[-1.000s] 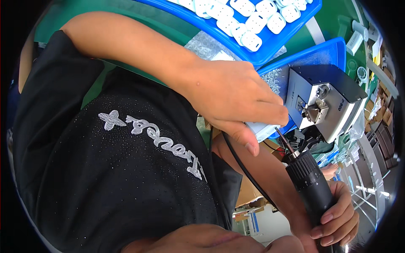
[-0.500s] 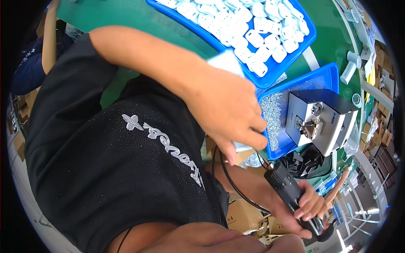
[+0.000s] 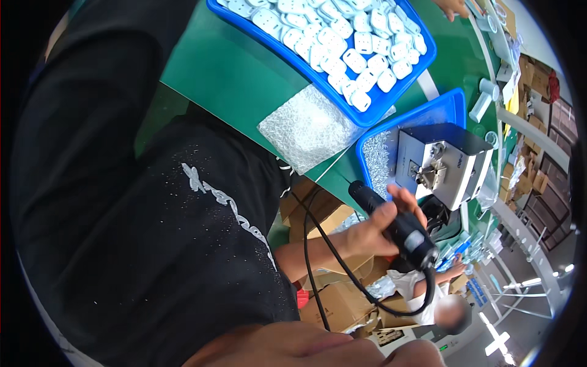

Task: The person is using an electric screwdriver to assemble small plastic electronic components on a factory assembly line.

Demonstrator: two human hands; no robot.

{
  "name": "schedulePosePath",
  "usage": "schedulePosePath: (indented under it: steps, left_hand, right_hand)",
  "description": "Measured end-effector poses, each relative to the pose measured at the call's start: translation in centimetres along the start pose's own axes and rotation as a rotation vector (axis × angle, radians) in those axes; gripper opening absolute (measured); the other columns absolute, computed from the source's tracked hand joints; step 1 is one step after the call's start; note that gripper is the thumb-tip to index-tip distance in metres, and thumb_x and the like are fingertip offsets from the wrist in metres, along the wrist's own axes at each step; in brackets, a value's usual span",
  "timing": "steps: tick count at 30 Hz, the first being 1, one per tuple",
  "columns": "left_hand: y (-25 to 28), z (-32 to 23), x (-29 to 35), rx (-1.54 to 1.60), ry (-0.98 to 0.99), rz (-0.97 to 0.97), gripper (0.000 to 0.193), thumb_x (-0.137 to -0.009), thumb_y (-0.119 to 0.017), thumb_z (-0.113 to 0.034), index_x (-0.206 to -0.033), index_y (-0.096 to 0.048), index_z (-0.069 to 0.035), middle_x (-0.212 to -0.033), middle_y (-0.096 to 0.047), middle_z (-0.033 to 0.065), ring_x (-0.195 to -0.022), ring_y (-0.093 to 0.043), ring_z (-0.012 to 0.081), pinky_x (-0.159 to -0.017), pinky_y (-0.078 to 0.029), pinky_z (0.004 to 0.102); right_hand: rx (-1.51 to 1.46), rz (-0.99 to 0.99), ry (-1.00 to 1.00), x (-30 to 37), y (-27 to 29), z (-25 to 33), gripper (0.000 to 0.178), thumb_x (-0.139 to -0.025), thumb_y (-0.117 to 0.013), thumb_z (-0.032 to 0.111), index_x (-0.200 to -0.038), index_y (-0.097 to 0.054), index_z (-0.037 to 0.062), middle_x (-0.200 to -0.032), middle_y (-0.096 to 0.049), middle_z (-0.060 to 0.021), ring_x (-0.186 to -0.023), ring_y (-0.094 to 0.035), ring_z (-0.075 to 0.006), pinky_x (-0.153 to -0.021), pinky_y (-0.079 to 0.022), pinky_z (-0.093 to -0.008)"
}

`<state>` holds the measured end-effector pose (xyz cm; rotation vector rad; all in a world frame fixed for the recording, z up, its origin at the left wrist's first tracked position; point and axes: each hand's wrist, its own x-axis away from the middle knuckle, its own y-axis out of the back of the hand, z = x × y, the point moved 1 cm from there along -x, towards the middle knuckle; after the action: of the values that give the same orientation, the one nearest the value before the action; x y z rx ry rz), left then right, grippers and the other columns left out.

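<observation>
In my right hand (image 3: 382,229) is a black electric screwdriver (image 3: 394,223), thumb on one side and fingers round the other. Its thin bit points up and left over the green table's edge. From its rear end a black cord (image 3: 426,293) loops back toward my body. My left arm's black sleeve (image 3: 92,73) runs up out of the picture at the upper left, so my left hand does not show. Close to the screwdriver's tip lie a bubble-wrap sheet (image 3: 306,128) and a blue tray (image 3: 367,162) of small silvery screws, where a boxy metal screw feeder (image 3: 449,165) stands.
A larger blue tray (image 3: 293,64) holds many white plastic pieces (image 3: 333,37) with holes. At the upper right edge shows a hand (image 3: 452,7); whose it is, I cannot tell. Clear plastic cups (image 3: 486,92) line the table's far side. Cardboard boxes (image 3: 336,306) stand below; a person (image 3: 422,293) works beyond.
My left hand has moved up out of view from beside the screwdriver's tip, uncovering the bubble wrap. My right hand has brought the screwdriver up and left.
</observation>
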<state>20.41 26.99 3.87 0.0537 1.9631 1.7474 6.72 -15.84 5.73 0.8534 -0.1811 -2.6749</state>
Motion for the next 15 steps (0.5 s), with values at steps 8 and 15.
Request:
schedulePosePath:
  steps: [8, 15]
  left_hand:
    - [0.6, -4.0, 1.4, 0.018, -0.014, -0.378, 0.033, -0.092, -0.057, -0.031, -0.112, -0.056, -0.005, -0.099, -0.062, 0.0169, -0.094, -0.061, 0.0357, -0.080, -0.048, 0.0435]
    - [8.9, -12.2, 17.3, -0.247, -0.010, -0.811, 0.025, -0.090, -0.059, -0.024, -0.107, -0.057, -0.005, -0.101, -0.058, 0.0136, -0.097, -0.057, 0.0304, -0.083, -0.044, 0.0408]
  right_hand:
    - [0.031, 0.299, -0.235, -2.8, -5.9, -0.3, 0.058, -0.084, -0.068, 0.001, -0.130, -0.032, 0.0005, -0.078, -0.061, -0.0127, -0.065, -0.059, -0.0140, -0.062, -0.049, -0.0274]
    - [0.761, 0.757, -0.142, -6.6, -9.2, -1.5, 0.051, -0.080, -0.073, 0.015, -0.124, -0.049, 0.0051, -0.087, -0.069, -0.0190, -0.075, -0.069, -0.0316, -0.071, -0.052, -0.0380]
